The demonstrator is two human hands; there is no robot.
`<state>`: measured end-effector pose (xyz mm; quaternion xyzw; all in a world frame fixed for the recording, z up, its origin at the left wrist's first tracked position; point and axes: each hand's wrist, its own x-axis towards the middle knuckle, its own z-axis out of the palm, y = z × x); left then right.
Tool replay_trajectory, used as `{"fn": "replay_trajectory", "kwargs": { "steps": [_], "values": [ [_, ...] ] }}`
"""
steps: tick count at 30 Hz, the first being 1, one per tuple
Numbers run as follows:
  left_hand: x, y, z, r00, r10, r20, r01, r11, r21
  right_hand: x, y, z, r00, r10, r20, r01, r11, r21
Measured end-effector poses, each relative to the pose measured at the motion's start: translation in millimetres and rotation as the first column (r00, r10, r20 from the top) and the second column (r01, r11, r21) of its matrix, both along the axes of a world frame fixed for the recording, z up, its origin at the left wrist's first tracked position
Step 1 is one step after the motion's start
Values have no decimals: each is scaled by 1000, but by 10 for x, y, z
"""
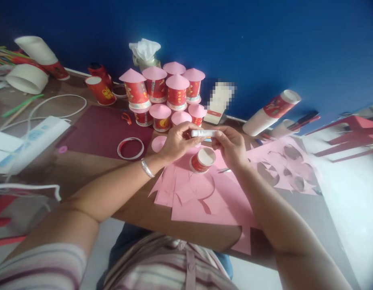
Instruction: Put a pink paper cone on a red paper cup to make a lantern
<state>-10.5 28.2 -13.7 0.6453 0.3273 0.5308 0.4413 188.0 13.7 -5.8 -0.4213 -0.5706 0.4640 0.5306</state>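
Between my two hands, above the pink sheets, is a small white tube; its exact kind I cannot make out. My left hand pinches its left end between thumb and fingers. The fingers of my right hand close on the right end. Just below stands a red paper cup, its pale opening facing up, on pink paper with cut curves. Behind my hands, red paper cups topped with pink paper cones stand grouped together, several of them stacked.
A phone leans near the blue wall. Stacked paper cups lie tilted at right, beside pink cut-out scraps. On the left are a white ring, orange scissors, a white cable and a red cup.
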Motion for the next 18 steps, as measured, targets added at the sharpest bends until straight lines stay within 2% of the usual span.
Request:
{"fn": "replay_trajectory", "kwargs": {
  "steps": [3, 9, 14, 18],
  "values": [
    [16, -13, -15, 1000, -30, 5, 30, 999, -21, 36, -32, -69, 999, -23, -47, 24, 999, 24],
    [43, -3, -38, 998, -56, 31, 58, 995, -75, 113, -54, -105, 997, -79, -5, 80, 993, 87],
    [6, -9, -6, 999, -25, -38, 27, 999, 47, 181, -21, -86, 998, 17, 62, -18, 1000, 16],
    [-1, -23, 21, 996, -1, -86, 11, 994, 112, 173, -11, -86, 1000, 28, -13, -28, 1000, 8]
  ]
}}
